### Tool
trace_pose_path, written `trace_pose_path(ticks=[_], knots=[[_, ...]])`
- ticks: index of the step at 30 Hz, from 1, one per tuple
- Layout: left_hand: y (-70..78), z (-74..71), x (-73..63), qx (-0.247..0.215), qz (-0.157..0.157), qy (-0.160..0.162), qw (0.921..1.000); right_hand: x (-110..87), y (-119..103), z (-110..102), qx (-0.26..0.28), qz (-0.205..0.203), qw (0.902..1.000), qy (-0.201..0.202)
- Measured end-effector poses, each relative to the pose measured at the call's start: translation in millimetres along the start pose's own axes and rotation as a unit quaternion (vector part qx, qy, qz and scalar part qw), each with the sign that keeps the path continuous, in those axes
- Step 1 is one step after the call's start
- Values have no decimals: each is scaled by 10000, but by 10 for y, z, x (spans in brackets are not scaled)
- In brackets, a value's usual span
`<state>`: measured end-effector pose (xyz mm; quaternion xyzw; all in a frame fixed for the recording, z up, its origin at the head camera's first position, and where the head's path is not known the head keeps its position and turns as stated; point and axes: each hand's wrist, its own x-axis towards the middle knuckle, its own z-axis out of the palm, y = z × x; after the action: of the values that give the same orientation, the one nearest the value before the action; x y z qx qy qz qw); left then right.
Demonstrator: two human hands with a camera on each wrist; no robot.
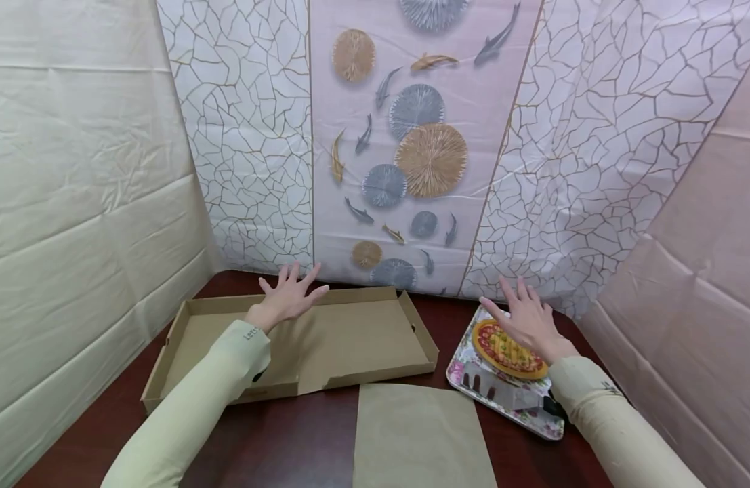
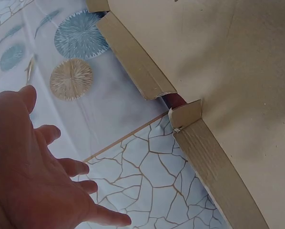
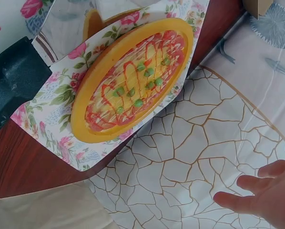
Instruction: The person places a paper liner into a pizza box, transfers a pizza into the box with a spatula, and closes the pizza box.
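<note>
Evidently, both hands are held up with fingers spread wide, holding nothing, over a box and a pizza.

Left hand [image 1: 287, 298] hangs above the shallow cardboard box [image 1: 362, 332], whose low wall has a gap in it, seen from the left wrist. Right hand [image 1: 529, 327] is above the floral tray [image 1: 536, 423], its palm partly covering the pizza [image 1: 499, 351] in the head view. The pizza lies on that tray, with red sauce lines and green bits on top; beside it lies a slotted spatula [image 1: 499, 388], its dark handle jutting past the tray's edge. A flat brown sheet [image 1: 420, 434] lies on the dark red table [image 1: 277, 434], near the box and the tray, and a patterned cloth [image 1: 259, 135] hangs behind.
</note>
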<state>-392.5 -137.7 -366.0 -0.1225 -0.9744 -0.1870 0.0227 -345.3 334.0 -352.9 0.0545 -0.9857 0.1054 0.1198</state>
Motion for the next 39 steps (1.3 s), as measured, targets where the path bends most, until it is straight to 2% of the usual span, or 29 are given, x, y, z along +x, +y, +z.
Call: trace_pose_path(ticks=[13,19,39], knots=[[-2,-44,-30,55,38,-2,10000,-6,-10,-34,-29,51,9999,-87],[55,-88,-13,67,27,9,10000,11,30,-113,-83,45,9999,41],[55,-42,-6,35,-16,-62,10000,-32,55,-74,-127,96,9999,-36]])
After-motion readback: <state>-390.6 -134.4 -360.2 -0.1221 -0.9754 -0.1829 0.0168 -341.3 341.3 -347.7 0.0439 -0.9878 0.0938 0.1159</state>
